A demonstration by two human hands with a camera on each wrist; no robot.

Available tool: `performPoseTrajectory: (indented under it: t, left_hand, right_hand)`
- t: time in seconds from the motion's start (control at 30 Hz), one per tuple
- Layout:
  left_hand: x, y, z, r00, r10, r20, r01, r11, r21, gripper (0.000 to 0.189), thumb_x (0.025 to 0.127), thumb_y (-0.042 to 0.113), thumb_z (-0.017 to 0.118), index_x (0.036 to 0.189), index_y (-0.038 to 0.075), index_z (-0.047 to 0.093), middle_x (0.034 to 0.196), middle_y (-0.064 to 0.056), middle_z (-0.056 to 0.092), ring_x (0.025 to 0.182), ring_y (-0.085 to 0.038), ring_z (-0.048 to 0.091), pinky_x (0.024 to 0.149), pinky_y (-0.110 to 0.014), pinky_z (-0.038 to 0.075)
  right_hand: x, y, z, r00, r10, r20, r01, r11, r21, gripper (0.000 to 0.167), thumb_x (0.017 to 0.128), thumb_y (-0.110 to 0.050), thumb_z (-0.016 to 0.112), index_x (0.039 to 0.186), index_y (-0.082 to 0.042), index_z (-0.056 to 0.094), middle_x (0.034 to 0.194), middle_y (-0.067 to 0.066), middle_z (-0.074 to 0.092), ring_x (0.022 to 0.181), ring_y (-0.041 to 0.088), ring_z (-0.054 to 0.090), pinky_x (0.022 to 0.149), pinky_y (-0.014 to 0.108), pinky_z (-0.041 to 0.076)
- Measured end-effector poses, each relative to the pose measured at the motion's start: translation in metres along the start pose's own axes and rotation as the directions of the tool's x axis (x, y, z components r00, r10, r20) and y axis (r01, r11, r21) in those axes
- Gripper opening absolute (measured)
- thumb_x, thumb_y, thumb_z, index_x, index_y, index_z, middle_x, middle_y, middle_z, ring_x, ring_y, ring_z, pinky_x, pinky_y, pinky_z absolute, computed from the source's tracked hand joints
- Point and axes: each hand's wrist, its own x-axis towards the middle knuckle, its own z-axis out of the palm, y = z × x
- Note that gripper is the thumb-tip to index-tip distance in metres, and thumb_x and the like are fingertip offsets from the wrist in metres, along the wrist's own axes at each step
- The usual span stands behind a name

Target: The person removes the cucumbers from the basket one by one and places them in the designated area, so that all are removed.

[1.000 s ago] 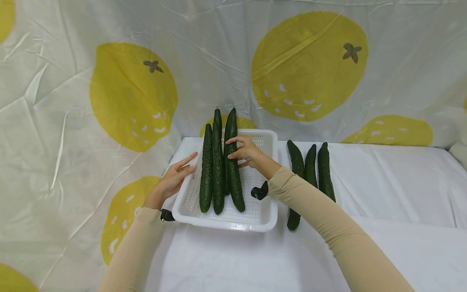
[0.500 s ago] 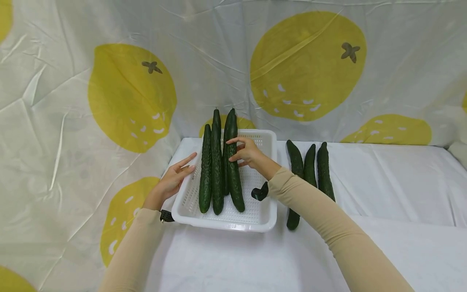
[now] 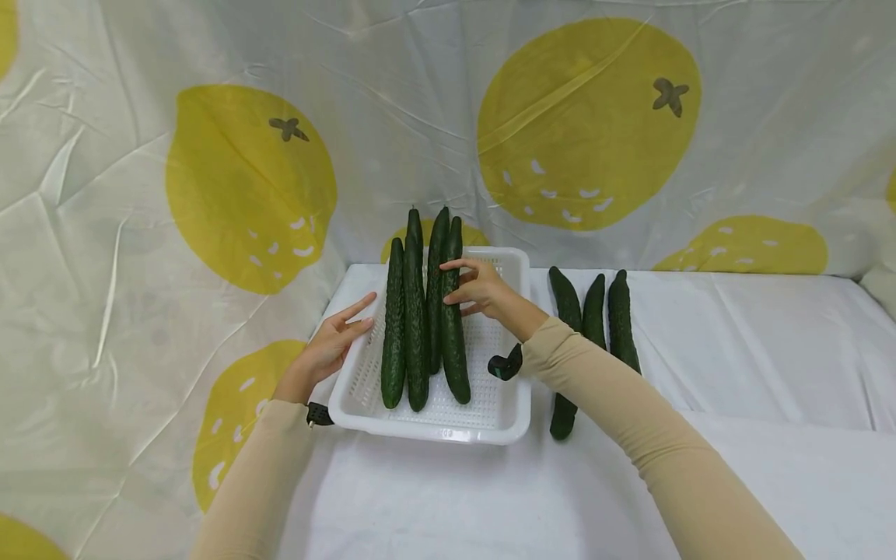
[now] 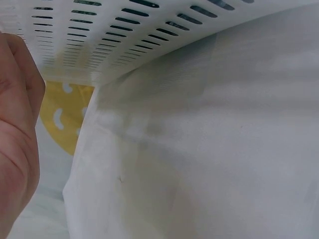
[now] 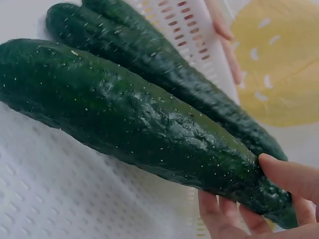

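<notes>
In the head view, a white plastic basket (image 3: 420, 432) with slotted walls holds several long, dark green cucumbers that lean on its far rim. My right hand (image 3: 483, 291) grips the rightmost cucumber (image 3: 456, 350) by its upper part. The right wrist view shows the thumb on one side of this cucumber (image 5: 129, 114) and the fingers (image 5: 212, 214) curled under the other. Along the basket's left side, my left hand (image 3: 330, 342) rests against the rim with its fingers stretched out. Only part of the left hand (image 4: 17, 129) shows in the left wrist view, beside the slotted wall.
To the right of the basket, three more cucumbers (image 3: 620, 319) lie on the white-covered table (image 3: 756, 350), partly hidden behind the right forearm. A lemon-print cloth (image 3: 392, 93) hangs behind and to the left. A dark wrist camera (image 3: 505, 363) hangs below the right wrist, over the basket.
My right hand has shifted the gripped cucumber slightly right, away from the one beside it, so a gap now shows between their tops. The left hand and basket stay nearly in place.
</notes>
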Motion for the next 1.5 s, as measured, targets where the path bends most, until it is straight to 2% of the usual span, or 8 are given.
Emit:
performPoseTrajectory:
  t: [0.13,0.23,0.47,0.6,0.9,1.13,1.27,1.5]
  left_hand:
    - [0.001,0.001,0.0,1.0,-0.003,0.005,0.003,1.0,-0.005,0.059,0.105,0.015,0.053,0.159,0.023,0.031,0.134,-0.008,0.056,0.114,-0.027,0.061,0.082,-0.033,0.057]
    - [0.001,0.001,0.0,1.0,-0.001,0.01,0.001,1.0,0.001,0.06,0.105,0.016,0.054,0.159,0.022,0.029,0.136,-0.008,0.055,0.117,-0.029,0.06,0.085,-0.035,0.056]
    - [0.002,0.001,-0.002,1.0,0.01,0.011,-0.01,1.0,0.013,0.061,0.105,0.016,0.054,0.16,0.018,0.026,0.135,-0.008,0.055,0.111,-0.027,0.063,0.08,-0.032,0.057]
    - [0.002,0.001,-0.002,1.0,0.009,0.008,-0.009,1.0,0.022,0.062,0.105,0.017,0.055,0.16,0.017,0.025,0.138,-0.009,0.054,0.113,-0.028,0.061,0.08,-0.032,0.057]
    - [0.002,-0.001,-0.002,1.0,0.014,0.021,-0.015,1.0,0.008,0.061,0.105,0.016,0.053,0.16,0.018,0.026,0.139,-0.012,0.052,0.108,-0.025,0.064,0.079,-0.031,0.057]
    - [0.002,-0.003,-0.002,1.0,0.01,0.013,-0.01,1.0,0.005,0.062,0.105,0.018,0.055,0.16,0.019,0.027,0.137,-0.008,0.054,0.117,-0.031,0.059,0.082,-0.033,0.057]
    - [0.001,-0.004,-0.002,1.0,0.012,0.013,-0.012,1.0,-0.002,0.06,0.104,0.018,0.055,0.159,0.021,0.029,0.135,-0.008,0.057,0.117,-0.032,0.06,0.082,-0.035,0.057]
    - [0.002,-0.004,-0.003,0.999,0.026,0.027,-0.026,1.0,-0.016,0.062,0.105,0.015,0.053,0.16,0.017,0.025,0.136,-0.008,0.055,0.113,-0.028,0.062,0.082,-0.033,0.057]
  right_hand:
    - [-0.004,-0.008,-0.002,1.0,-0.016,0.02,0.016,1.0,0.01,0.064,0.084,0.014,0.072,0.14,-0.014,0.059,0.093,0.009,0.045,0.076,0.027,0.063,0.073,0.048,0.057]
    - [-0.007,-0.012,-0.003,0.999,-0.027,0.023,0.026,0.999,0.022,0.064,0.085,0.013,0.073,0.141,-0.014,0.059,0.094,0.01,0.045,0.077,0.024,0.062,0.074,0.048,0.057]
    - [-0.016,-0.017,-0.005,0.997,-0.076,0.025,0.075,0.997,0.032,0.063,0.085,0.012,0.072,0.142,-0.011,0.057,0.122,0.016,0.043,0.081,0.025,0.062,0.078,0.049,0.058]
    - [-0.022,-0.02,-0.008,0.993,-0.11,0.033,0.109,0.993,0.036,0.063,0.085,0.012,0.072,0.142,-0.01,0.056,0.13,0.02,0.042,0.084,0.027,0.062,0.079,0.05,0.057]
    - [-0.039,-0.024,-0.017,0.989,-0.142,0.035,0.14,0.989,0.057,0.063,0.087,0.011,0.071,0.144,-0.012,0.055,0.129,0.019,0.043,0.091,0.029,0.064,0.084,0.052,0.055]
    - [-0.057,-0.03,-0.029,0.984,-0.175,0.039,0.172,0.982,0.083,0.064,0.09,0.009,0.068,0.148,-0.012,0.05,0.129,0.019,0.044,0.089,0.027,0.064,0.086,0.051,0.055]
    - [-0.068,-0.032,-0.036,0.98,-0.192,0.047,0.188,0.978,0.092,0.065,0.091,0.008,0.067,0.149,-0.013,0.048,0.129,0.018,0.044,0.091,0.027,0.062,0.086,0.051,0.055]
    - [-0.08,-0.032,-0.05,0.977,-0.207,0.056,0.201,0.974,0.103,0.066,0.093,0.008,0.065,0.152,-0.015,0.045,0.132,0.017,0.04,0.09,0.025,0.058,0.082,0.047,0.054]
